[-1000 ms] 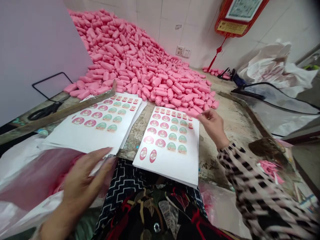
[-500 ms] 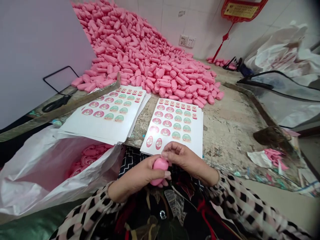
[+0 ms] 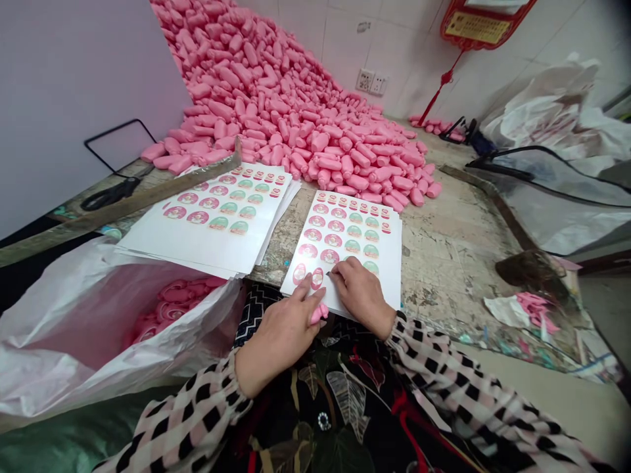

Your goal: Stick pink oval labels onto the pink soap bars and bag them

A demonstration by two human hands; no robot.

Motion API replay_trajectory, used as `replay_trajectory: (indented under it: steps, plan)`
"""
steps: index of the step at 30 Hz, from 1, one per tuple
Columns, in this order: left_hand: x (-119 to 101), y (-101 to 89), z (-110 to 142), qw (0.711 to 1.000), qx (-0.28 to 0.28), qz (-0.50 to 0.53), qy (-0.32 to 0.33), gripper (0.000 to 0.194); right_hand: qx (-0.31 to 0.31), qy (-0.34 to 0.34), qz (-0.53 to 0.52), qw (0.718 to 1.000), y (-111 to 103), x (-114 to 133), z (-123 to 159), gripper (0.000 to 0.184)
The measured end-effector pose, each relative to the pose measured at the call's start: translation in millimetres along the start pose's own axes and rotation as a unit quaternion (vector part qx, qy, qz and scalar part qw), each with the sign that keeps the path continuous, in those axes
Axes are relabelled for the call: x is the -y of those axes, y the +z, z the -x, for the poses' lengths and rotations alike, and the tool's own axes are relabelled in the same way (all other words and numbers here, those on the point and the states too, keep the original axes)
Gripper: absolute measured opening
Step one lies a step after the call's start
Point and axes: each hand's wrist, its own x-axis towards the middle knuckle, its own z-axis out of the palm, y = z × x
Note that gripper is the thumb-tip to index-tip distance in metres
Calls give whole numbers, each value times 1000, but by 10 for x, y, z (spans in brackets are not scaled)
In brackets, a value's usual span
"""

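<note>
My left hand is wrapped round a small pink bottle-shaped plastic piece, mostly hidden by the palm and fingers. Its index finger reaches onto the lower edge of a sheet of stickers, beside two pink oval stickers. Over the same sheet, just right of those ovals, my right hand has thumb and index finger pinched together. A tiny dark tip shows at the pinch; what it is I cannot make out. The sheet bears rows of pink and green labels and lies on a stack.
A large heap of pink pieces fills the table's back. Left lie another sticker stack, a wooden strip and black scissors. An open white bag with pink pieces stands front left; pink scraps lie right.
Both hands have moved from the lap up to the lower edge of the sticker sheet. The pink piece, earlier upright between them, is now tucked under my left hand.
</note>
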Motion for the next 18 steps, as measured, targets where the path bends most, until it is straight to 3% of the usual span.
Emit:
replay_trajectory:
  steps: [18]
  plan:
    - [78,182,-22,1000,-3,-10,-13,54,37,-37,56,997,-45,16,-43,24]
